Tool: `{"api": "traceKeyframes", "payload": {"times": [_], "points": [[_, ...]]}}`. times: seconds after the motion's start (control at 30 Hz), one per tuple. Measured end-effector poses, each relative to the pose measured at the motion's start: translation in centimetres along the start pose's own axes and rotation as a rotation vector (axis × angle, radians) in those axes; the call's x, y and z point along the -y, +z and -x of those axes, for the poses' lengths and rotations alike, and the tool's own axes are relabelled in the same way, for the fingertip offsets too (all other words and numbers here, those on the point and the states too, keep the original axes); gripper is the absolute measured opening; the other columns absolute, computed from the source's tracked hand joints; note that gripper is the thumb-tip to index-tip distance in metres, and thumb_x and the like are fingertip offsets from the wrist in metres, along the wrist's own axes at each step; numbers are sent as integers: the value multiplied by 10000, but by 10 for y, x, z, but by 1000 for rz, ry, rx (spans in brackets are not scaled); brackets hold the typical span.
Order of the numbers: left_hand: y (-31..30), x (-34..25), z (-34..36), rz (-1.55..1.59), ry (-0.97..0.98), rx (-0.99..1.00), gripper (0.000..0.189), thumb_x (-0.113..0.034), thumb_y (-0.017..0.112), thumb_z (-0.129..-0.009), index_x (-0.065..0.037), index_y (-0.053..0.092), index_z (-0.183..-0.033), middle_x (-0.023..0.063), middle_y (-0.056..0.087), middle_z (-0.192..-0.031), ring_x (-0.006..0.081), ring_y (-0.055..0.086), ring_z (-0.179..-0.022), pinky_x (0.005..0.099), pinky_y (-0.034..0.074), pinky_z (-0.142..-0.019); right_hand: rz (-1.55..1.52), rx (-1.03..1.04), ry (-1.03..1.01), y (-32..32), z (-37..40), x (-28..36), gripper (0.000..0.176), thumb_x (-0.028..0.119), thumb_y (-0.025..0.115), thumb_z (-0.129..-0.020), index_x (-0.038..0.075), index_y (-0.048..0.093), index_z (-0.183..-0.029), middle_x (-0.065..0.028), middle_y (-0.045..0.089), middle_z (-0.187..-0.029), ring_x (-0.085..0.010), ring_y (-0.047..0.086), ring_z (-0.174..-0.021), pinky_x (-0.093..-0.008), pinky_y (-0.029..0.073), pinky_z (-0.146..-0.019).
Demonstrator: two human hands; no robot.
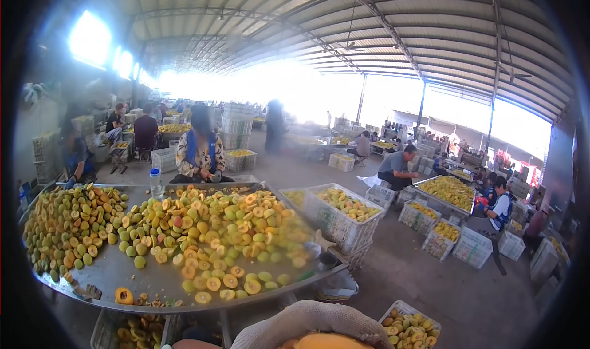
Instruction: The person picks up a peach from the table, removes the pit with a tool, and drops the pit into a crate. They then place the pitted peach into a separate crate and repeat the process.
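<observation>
What seems to be a gloved hand [307,317], grey and knitted, arches across the bottom edge of the view. I cannot tell whether it is the left or the right, nor how far its fingers are open, since the frame cuts it off. A smooth orange-yellow surface [329,341] shows just under the arch; whether the hand grips it is unclear. The other hand cannot be made out with certainty.

The fruit [209,226], many pieces cut in half, lies beyond the knitted shape and mostly to its left, heaped on a metal table [138,278]. The nearest halves sit by the table's front edge, apart from the hand. One hollowed orange piece [124,296] rests farther left along that edge, beside small scraps [157,301].

A crate [387,316] of fruit stands just right of the hand, lower than the table. Across the table, near a clear bottle [155,184], a seated person [200,149] in a blue vest holds both hands together in front.
</observation>
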State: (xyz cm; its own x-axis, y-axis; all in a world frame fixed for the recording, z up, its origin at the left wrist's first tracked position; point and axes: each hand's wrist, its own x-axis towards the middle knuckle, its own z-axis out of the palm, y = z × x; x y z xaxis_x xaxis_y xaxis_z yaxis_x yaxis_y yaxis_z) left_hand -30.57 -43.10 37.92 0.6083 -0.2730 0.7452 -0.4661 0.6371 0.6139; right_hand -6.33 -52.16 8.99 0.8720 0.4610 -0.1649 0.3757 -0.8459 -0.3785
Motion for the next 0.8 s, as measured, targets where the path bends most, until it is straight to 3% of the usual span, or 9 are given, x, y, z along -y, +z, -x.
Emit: {"api": "traceKeyframes", "payload": {"times": [0.1, 0.2, 0.23, 0.47, 0.67, 0.73, 0.8], "points": [[-8, 9, 11, -70, 129, -34, 970, -830, 491, -883, 69, 573, -1241, 251, 691, -1085, 295, 723, -919, 396, 604, -812, 6, -32, -18, 1, 0, -1, 468, 441, 513, -1045, -5, 653, -1062, -287, 716, -991, -477, 679, -1002, -562, 521, -878], [-44, 43, 4, -126, 138, -447, 1069, -882, 251, -920, 53, 525, -1359, 312, 681, -1105, 369, 722, -776, 402, 601, -621, 10, -51, -28, 10, 5, -5, 462, 436, 513, -1046, -7, 643, -1046, -291, 713, -972, -483, 679, -985, -568, 520, -866], [-53, 39, 2, -137, 5, -565, 1047, -860, 265, -936, 54, 500, -1390, 311, 673, -1138, 373, 724, -795, 409, 603, -630, 15, -66, -28, 9, 5, -6, 460, 435, 513, -1047, -8, 639, -1041, -293, 713, -966, -485, 679, -980, -570, 520, -862], [-156, 75, 37, 32, -103, -844, 455, -409, 442, -1099, -18, 548, -1306, 136, 651, -1221, 306, 694, -1048, 429, 605, -812, -3, -153, -4, 7, 16, -17, 449, 423, 513, -1049, -12, 616, -1003, -302, 707, -923, -498, 677, -942, -583, 519, -834], [-234, 122, 79, 20, -61, -888, 305, -253, 449, -1105, -28, 558, -1278, 109, 617, -1273, 229, 633, -1167, 399, 556, -990, -103, -227, 34, -12, 23, -3, 400, 383, 522, -1054, -8, 572, -988, -316, 690, -889, -517, 662, -933, -606, 497, -796], [-255, 129, 85, 155, -136, -939, 288, -236, 454, -1098, -34, 566, -1271, 98, 619, -1275, 224, 620, -1191, 402, 536, -1028, -216, -280, -27, -10, 22, -2, 358, 335, 526, -1064, -13, 552, -983, -298, 669, -836, -489, 667, -825, -561, 509, -751], [-267, 141, 98, 74, -114, -839, 304, -241, 470, -1073, -36, 573, -1272, 96, 626, -1275, 255, 612, -1223, 438, 514, -1060, -405, -339, -134, 0, 16, -4, 334, 321, 520, -1080, 7, 550, -972, -201, 636, -750, -363, 629, -667, -464, 505, -643]]}}
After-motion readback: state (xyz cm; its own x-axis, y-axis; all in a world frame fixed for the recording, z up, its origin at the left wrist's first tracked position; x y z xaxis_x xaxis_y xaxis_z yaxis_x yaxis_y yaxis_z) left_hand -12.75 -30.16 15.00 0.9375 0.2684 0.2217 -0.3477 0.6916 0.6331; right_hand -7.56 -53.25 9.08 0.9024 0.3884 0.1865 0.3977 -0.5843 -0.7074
